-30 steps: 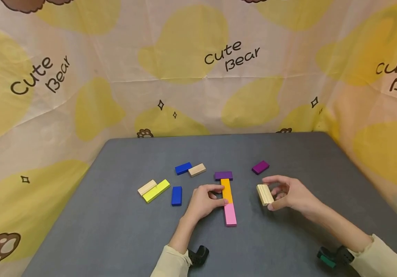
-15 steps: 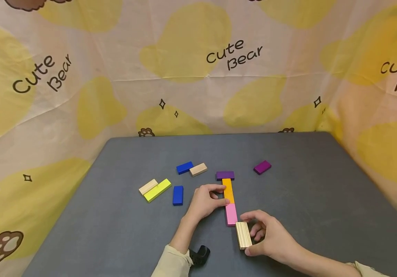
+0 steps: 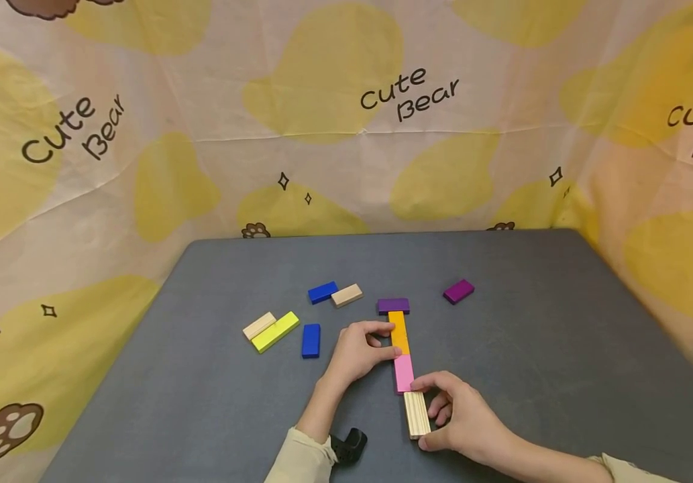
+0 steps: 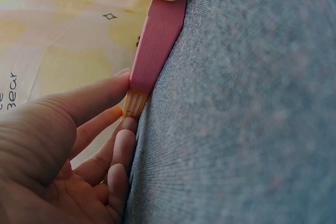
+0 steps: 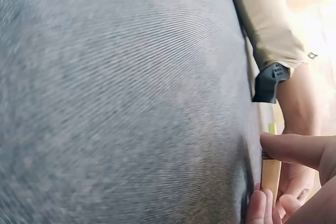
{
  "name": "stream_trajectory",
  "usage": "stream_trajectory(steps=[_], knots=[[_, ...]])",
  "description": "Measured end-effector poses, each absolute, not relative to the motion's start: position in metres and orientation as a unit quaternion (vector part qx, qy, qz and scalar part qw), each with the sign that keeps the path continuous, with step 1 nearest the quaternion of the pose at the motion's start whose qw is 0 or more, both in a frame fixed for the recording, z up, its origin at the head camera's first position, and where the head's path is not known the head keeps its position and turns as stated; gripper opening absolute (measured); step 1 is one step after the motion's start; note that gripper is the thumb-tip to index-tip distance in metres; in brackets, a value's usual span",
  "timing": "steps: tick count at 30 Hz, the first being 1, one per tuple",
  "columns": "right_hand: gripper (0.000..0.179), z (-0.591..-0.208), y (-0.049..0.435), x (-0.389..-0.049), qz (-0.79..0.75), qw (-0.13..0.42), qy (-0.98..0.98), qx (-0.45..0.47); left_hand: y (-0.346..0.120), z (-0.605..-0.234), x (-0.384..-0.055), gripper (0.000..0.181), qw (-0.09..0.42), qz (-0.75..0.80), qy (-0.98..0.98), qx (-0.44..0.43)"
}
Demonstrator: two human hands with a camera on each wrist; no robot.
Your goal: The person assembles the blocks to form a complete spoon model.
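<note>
We pinch the pale, striped, rectangular wooden block [image 3: 416, 416] between the thumb and fingers of our right hand [image 3: 467, 419]; it lies at that hand's left. For clean alignment, we should square its far end to the pink rectangular wooden block [image 3: 403, 373] with even finger pressure; sideways force would probably push the pink block out of line. The pink block lies just ahead and left of the right index fingertip; we cannot tell whether the two ends touch. Our left hand [image 3: 356, 352], thumb and fingers pinching the orange rectangular wooden block [image 3: 400, 333] at its right, should serve as anchor. Beyond its index fingertip, the purple rectangular wooden block [image 3: 393, 306] lies crosswise.
</note>
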State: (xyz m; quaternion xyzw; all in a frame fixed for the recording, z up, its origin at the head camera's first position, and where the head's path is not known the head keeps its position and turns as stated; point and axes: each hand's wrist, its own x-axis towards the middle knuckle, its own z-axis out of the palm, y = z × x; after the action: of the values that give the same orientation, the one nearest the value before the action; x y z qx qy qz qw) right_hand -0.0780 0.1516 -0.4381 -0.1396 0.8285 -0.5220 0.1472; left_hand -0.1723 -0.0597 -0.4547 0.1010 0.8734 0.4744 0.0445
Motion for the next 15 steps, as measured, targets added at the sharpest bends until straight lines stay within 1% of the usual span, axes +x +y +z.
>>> stream_trajectory(steps=[5,15], knots=[[0.066,-0.4425,0.1503,-0.0791,-0.506,0.142,0.839,-0.14,-0.06,-0.4531,-0.1722,0.04,0.048,0.475,0.873,0.098],[0.069,-0.4445,0.1447,-0.0827,-0.526,0.165,0.823,-0.138,-0.0603,-0.4541,-0.1723,0.041,0.046,0.47,0.876,0.103]])
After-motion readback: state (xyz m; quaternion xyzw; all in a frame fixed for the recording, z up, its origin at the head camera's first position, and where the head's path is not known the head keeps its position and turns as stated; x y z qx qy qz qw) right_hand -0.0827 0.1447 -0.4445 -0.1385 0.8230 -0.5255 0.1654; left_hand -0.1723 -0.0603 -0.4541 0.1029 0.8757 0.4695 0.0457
